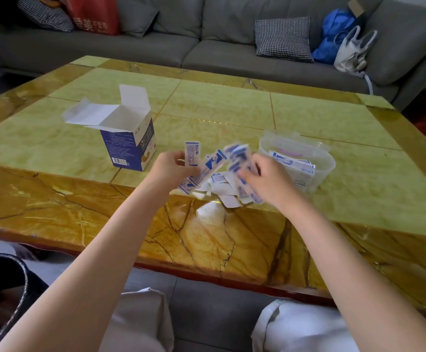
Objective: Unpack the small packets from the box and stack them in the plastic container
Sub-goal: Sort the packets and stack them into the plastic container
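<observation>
An open blue and white box stands upright on the table, left of my hands, flaps up. A clear plastic container at the right holds several white and blue packets. A loose pile of packets lies on the table between my hands. My left hand grips a fan of packets, one sticking upright. My right hand pinches more packets, blurred by motion, just left of the container.
The yellow-green marble table has a glossy brown border toward me. A grey sofa with checked cushions, a red bag, a blue bag and a white handbag lies beyond it. My knees show below the table edge.
</observation>
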A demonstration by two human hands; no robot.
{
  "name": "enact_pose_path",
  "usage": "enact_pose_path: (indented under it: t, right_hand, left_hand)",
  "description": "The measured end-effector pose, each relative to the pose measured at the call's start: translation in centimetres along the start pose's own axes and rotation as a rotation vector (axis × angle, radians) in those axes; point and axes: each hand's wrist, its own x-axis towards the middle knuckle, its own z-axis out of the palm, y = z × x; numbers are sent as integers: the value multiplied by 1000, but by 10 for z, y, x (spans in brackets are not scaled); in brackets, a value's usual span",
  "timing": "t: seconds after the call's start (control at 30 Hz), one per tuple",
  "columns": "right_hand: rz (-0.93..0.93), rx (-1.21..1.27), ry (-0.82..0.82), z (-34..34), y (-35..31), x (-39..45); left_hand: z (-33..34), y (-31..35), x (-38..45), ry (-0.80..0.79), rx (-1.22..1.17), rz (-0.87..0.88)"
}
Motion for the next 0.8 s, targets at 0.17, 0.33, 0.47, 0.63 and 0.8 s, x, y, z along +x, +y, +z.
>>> enact_pose_path:
  t: [0.17,0.33,0.47,0.63,0.8]
  right_hand:
    - [347,995,-69,5,-17,-2]
    - [228,667,270,9,-20,6]
    - [143,648,294,0,-18,5]
    - [151,625,212,0,-16,6]
    - [180,710,115,7,-17,5]
  left_hand:
    - [22,6,-9,-92,-212,-10]
    - [22,9,-10,-216,-389,-14]
    - [12,5,-8,-205,-424,-24]
    - [3,4,-10,-298,-398,7]
    - [7,6,-14,-324,-383,20]
